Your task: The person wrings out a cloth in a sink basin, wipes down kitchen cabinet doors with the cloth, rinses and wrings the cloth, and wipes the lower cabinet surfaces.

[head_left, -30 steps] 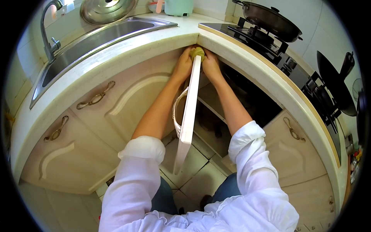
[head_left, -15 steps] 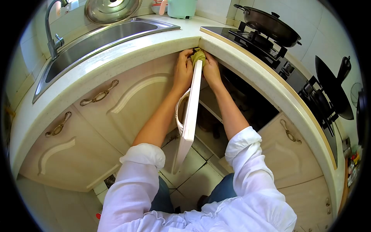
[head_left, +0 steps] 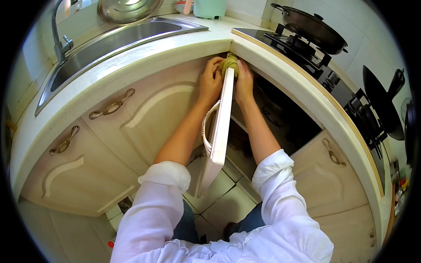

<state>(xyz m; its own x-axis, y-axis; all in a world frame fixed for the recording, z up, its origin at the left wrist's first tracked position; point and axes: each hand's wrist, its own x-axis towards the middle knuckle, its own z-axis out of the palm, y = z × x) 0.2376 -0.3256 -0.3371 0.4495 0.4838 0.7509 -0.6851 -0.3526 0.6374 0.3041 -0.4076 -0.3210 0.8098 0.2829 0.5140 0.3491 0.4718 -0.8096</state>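
A yellow-green cloth point(head_left: 229, 62) is bunched over the far top end of an open white cabinet door point(head_left: 222, 116), just under the counter's inner corner. My left hand point(head_left: 211, 81) grips the cloth from the door's left side, its fingers bent. On the other side, my right hand point(head_left: 244, 81) presses the same cloth, fingertips partly hidden by it. The door stands edge-on between my forearms, with its curved handle point(head_left: 207, 127) on the left face. Right of the door, the dark cabinet opening point(head_left: 280, 111) shows a shelf edge.
The pale countertop point(head_left: 175, 48) curves above, with a steel sink point(head_left: 109, 48) at left. A lidded pan point(head_left: 313, 28) rests on the black gas stove point(head_left: 280, 39); a wok point(head_left: 379, 103) sits farther right. Closed cabinet doors point(head_left: 105, 149) flank me, above a tiled floor point(head_left: 228, 204).
Both hands and the cloth have come slightly nearer along the door's top edge. The left hand's fingers show more clearly. The view has shifted slightly.
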